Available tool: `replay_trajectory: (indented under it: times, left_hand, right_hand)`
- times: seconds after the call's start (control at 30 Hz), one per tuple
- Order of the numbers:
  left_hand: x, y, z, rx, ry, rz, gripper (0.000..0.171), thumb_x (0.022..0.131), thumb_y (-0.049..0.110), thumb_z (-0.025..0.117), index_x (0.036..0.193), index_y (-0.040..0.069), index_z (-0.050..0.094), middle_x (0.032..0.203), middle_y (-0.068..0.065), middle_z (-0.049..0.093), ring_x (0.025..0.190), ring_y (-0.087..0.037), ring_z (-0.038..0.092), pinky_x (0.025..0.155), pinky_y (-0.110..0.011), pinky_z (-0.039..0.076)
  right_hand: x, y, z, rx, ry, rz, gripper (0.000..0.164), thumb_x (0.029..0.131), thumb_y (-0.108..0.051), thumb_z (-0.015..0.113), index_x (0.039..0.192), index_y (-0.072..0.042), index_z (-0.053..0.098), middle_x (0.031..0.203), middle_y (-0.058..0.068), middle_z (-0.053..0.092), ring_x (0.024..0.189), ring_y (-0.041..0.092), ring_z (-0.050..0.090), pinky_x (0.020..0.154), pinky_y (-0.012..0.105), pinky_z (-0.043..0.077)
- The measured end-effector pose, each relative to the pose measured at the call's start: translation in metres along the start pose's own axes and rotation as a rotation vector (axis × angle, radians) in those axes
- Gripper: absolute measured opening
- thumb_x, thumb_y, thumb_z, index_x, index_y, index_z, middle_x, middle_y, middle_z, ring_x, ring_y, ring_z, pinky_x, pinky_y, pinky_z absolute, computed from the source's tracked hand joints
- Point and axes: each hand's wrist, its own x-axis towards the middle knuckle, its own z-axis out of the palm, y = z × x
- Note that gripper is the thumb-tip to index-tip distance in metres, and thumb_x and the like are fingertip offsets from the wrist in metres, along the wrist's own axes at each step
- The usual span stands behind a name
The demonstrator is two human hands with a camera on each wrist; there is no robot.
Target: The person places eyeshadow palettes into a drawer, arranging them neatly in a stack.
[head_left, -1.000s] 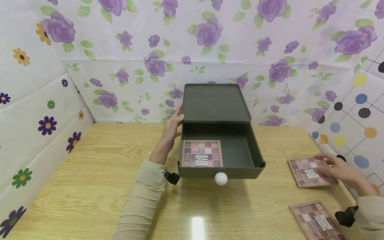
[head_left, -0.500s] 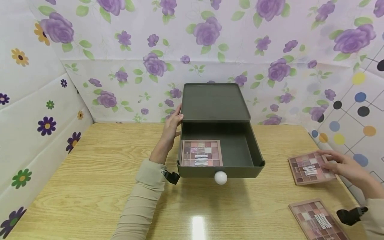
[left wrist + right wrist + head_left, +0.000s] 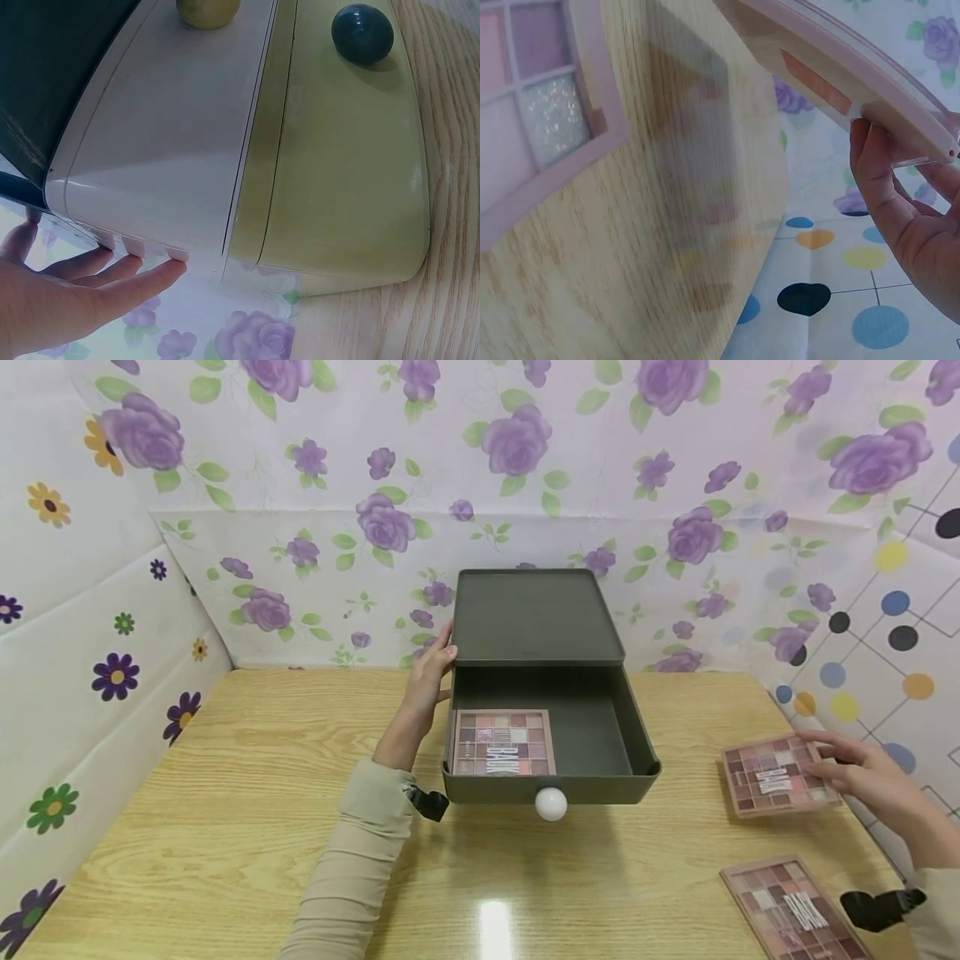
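My right hand (image 3: 870, 781) pinches a pink-framed eyeshadow palette (image 3: 772, 775) by its right edge. In the right wrist view the palette's underside (image 3: 817, 82) faces the camera, raised above the table, with the fingers curled at one end. My left hand (image 3: 426, 687) rests against the left side of a small drawer chest (image 3: 536, 614). Its extended fingers (image 3: 142, 285) touch the chest's side in the left wrist view. The top dark drawer (image 3: 487, 790) is pulled out by its white knob side, and a second palette (image 3: 501, 745) lies flat in its left half.
Another palette (image 3: 795, 910) lies on the wooden table (image 3: 262, 793) at the near right. Below the dark drawer are a whitish drawer (image 3: 165, 135) and a yellow drawer (image 3: 345, 172) with a dark knob (image 3: 362, 34). Patterned sheets (image 3: 315, 585) surround the table.
The palette in my right hand has lifted and tilted, with its near edge now above the table. My left hand stays at the chest's side, and the drawer has not moved.
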Motion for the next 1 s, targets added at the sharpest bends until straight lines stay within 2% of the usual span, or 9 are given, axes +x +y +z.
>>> replay_trajectory:
  times: [0.13,0.23,0.33,0.4,0.47,0.57,0.63,0.77,1.0]
  left_hand:
    - [0.000,0.001,0.000,0.006,0.004,-0.006,0.065,0.086,0.034,0.039,0.146,0.020,0.021,0.149,-0.009,0.020,0.129,-0.037,0.028,0.091,-0.064,0.028]
    - [-0.001,0.001,0.001,0.006,0.005,-0.008,0.065,0.086,0.034,0.039,0.146,0.019,0.021,0.149,-0.009,0.018,0.130,-0.038,0.027,0.091,-0.064,0.028]
    - [-0.001,0.001,0.001,0.004,0.003,-0.008,0.065,0.086,0.034,0.038,0.147,0.019,0.020,0.150,-0.009,0.018,0.130,-0.038,0.026,0.092,-0.064,0.028]
    - [-0.001,0.001,0.001,0.001,0.004,-0.008,0.065,0.086,0.033,0.039,0.147,0.019,0.020,0.150,-0.009,0.018,0.130,-0.038,0.026,0.092,-0.064,0.028]
    - [0.000,0.000,0.001,-0.003,0.007,-0.005,0.065,0.086,0.033,0.039,0.146,0.018,0.020,0.149,-0.009,0.018,0.130,-0.038,0.027,0.092,-0.063,0.028]
    - [0.000,0.000,0.001,-0.012,0.013,-0.001,0.064,0.086,0.032,0.039,0.146,0.018,0.021,0.149,-0.009,0.020,0.130,-0.037,0.027,0.092,-0.062,0.029]
    - [0.000,0.000,0.002,-0.018,0.016,0.004,0.064,0.086,0.032,0.039,0.146,0.018,0.022,0.149,-0.009,0.020,0.130,-0.037,0.028,0.092,-0.062,0.029]
    - [0.000,0.000,0.002,-0.024,0.017,0.004,0.064,0.086,0.032,0.039,0.146,0.018,0.022,0.149,-0.010,0.019,0.130,-0.038,0.027,0.092,-0.063,0.029]
    - [0.000,0.000,0.002,-0.014,0.019,-0.001,0.064,0.086,0.033,0.039,0.146,0.019,0.022,0.149,-0.009,0.021,0.130,-0.037,0.028,0.092,-0.063,0.028]
  right_hand:
    - [-0.003,-0.004,0.001,0.053,0.033,-0.009,0.052,0.095,-0.023,0.046,0.144,-0.022,0.029,0.118,-0.004,0.036,0.086,-0.012,0.047,0.062,0.020,0.044]
    - [-0.005,-0.007,0.001,0.105,0.050,-0.020,0.051,0.095,-0.020,0.046,0.143,-0.024,0.030,0.113,-0.015,0.033,0.087,-0.012,0.047,0.064,0.015,0.042]
    - [-0.007,-0.012,0.001,0.172,0.070,-0.030,0.050,0.095,-0.016,0.047,0.142,-0.025,0.034,0.110,-0.019,0.036,0.087,-0.011,0.049,0.064,0.014,0.043]
    - [-0.008,-0.015,0.000,0.256,0.078,-0.042,0.048,0.094,-0.012,0.047,0.139,-0.027,0.039,0.108,-0.019,0.040,0.087,-0.009,0.050,0.064,0.015,0.044]
    - [-0.010,-0.018,-0.001,0.387,0.073,-0.064,0.046,0.093,-0.006,0.048,0.135,-0.025,0.044,0.105,-0.018,0.046,0.085,-0.005,0.054,0.064,0.017,0.047]
    - [-0.012,-0.023,-0.003,0.581,0.045,-0.094,0.045,0.092,0.000,0.047,0.131,-0.023,0.049,0.105,-0.015,0.052,0.085,0.000,0.057,0.063,0.020,0.049]
    - [-0.013,-0.027,-0.003,0.672,0.025,-0.108,0.045,0.092,0.002,0.045,0.130,-0.022,0.050,0.105,-0.013,0.054,0.084,0.003,0.059,0.064,0.021,0.050]
    - [-0.016,-0.038,-0.003,0.750,0.010,-0.138,0.044,0.092,0.004,0.043,0.128,-0.020,0.052,0.103,-0.009,0.057,0.082,0.007,0.061,0.064,0.021,0.050]
    - [-0.017,-0.050,-0.003,0.792,0.034,-0.157,0.045,0.092,0.005,0.041,0.129,-0.018,0.052,0.107,-0.008,0.056,0.085,0.007,0.060,0.066,0.020,0.049]
